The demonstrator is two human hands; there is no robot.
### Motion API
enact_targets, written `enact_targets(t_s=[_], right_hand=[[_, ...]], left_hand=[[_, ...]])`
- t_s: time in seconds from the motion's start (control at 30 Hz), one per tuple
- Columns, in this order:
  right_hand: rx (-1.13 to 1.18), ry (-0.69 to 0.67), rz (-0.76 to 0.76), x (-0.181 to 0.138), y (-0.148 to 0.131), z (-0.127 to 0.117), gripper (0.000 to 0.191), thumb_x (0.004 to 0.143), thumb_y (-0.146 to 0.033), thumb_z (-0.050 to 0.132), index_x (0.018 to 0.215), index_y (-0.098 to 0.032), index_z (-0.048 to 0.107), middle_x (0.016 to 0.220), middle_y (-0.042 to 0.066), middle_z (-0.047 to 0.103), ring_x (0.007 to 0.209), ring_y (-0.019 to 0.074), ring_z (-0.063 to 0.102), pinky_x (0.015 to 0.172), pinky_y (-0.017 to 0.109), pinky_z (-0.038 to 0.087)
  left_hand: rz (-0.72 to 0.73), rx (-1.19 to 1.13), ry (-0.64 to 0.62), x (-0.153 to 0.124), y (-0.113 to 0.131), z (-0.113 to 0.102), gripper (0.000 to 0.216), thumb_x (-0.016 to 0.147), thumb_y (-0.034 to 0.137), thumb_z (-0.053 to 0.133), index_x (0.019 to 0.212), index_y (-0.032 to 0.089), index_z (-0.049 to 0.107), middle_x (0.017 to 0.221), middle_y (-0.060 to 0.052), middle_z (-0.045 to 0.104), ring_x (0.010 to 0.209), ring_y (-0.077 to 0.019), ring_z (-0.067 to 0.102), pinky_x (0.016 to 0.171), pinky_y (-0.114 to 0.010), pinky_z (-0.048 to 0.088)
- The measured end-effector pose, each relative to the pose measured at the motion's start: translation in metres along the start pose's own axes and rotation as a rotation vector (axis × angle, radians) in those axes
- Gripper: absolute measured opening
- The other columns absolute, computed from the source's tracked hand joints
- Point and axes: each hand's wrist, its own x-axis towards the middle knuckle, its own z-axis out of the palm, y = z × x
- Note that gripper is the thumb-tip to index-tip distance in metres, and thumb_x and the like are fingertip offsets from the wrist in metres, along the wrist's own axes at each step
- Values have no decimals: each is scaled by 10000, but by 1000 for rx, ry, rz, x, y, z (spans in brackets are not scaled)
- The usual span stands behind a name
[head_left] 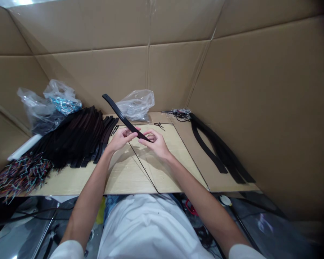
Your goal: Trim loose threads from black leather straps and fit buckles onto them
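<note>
Both hands hold a long, curved black strip point(120, 114) above the board, its far end raised to the upper left. My left hand point(122, 139) pinches it near the middle, thumb on top. At the strip's near end, my right hand point(157, 143) grips it between thumb and fingers. A thin black cord point(143, 166) hangs from beneath the hands to the board's front edge. The undersides of the fingers are hidden.
A big pile of similar black strips point(72, 138) with coloured wire ends point(24, 174) lies left. Clear plastic bags point(139, 102) stand at the back. More black strips point(213, 147) lie right. Cardboard walls point(97, 72) surround the wooden board point(178, 176).
</note>
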Motion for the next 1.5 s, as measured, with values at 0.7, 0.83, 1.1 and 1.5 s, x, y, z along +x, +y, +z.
enact_targets(t_s=[0.7, 0.83, 1.1, 1.5], right_hand=[[-151, 9, -93, 2, -6, -12, 438, 1086, -648, 546, 1025, -228, 653, 629, -40, 591, 440, 111, 469, 431, 225, 339], [66, -187, 70, -2, -14, -18, 431, 1054, -684, 595, 1104, -260, 536, 575, -96, 576, 335, 82, 373, 332, 178, 240], [32, -151, -32, 6, -4, -17, 475, 961, -661, 759, 1029, -215, 610, 746, -28, 678, 556, 103, 606, 499, 194, 476], [-65, -116, -47, 0, -8, -18, 427, 953, -606, 773, 1084, -232, 612, 704, -37, 671, 463, 94, 490, 421, 204, 341]], left_hand=[[144, 36, 167, 3, -8, 19, 420, 862, 557, 824, 870, 137, 803, 672, -22, 646, 514, -73, 367, 491, -250, 252], [137, 24, 117, 0, 0, 20, 420, 852, 511, 835, 1031, 132, 849, 644, 0, 601, 503, -62, 326, 491, -250, 202], [143, 54, 301, 5, -13, 21, 346, 730, 460, 932, 792, 154, 784, 562, 30, 544, 493, -67, 382, 486, -239, 235], [49, -30, 138, 3, -4, 20, 437, 814, 530, 890, 1029, 153, 846, 544, 49, 452, 466, -66, 333, 468, -235, 194]])
